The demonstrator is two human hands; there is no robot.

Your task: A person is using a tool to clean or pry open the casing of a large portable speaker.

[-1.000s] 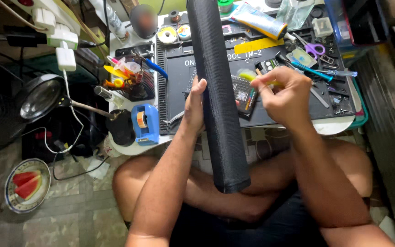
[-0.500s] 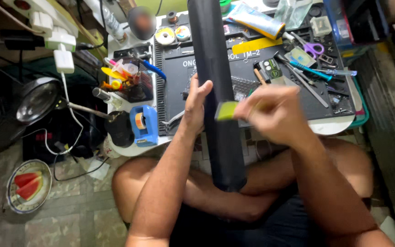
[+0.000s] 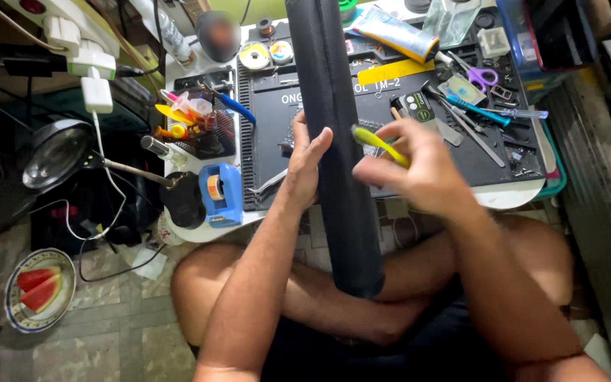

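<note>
A long black mesh-covered cylinder [image 3: 337, 141], like a bar speaker, runs from the low work table down onto my lap. My left hand [image 3: 307, 164] grips its left side about midway along. My right hand [image 3: 419, 170] hovers just right of the cylinder and pinches a thin yellow-green pry tool [image 3: 377, 143], whose tip points at the cylinder's right edge. Behind both hands a black work mat [image 3: 390, 106] covers the table.
On the mat lie tweezers, a blue-handled screwdriver [image 3: 476, 110], purple scissors [image 3: 481, 75] and a glue tube [image 3: 394, 32]. A blue tape dispenser [image 3: 219, 192] and a tool cup [image 3: 191, 124] stand at left. A desk lamp [image 3: 54, 152] and a plate of watermelon [image 3: 39, 288] sit lower left.
My right hand has lifted the yellow-green tool off the mat and swung it left, up to the cylinder's side. My left hand has kept its grip on the cylinder.
</note>
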